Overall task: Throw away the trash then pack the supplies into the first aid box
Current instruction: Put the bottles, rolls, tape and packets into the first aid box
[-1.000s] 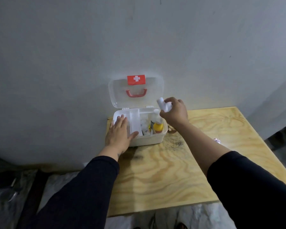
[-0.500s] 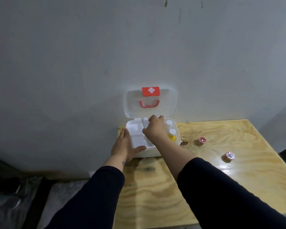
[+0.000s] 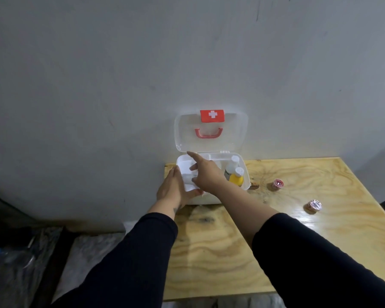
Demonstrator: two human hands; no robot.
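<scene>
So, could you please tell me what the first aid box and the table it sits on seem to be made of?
The first aid box looks like plastic: a white, smooth base and a clear, glossy lid through which the grey wall shows, with a red handle. The table looks like plywood: pale, with broad swirling grain and a dark knot, and a sheen near the right edge that suggests a light varnish.
</scene>
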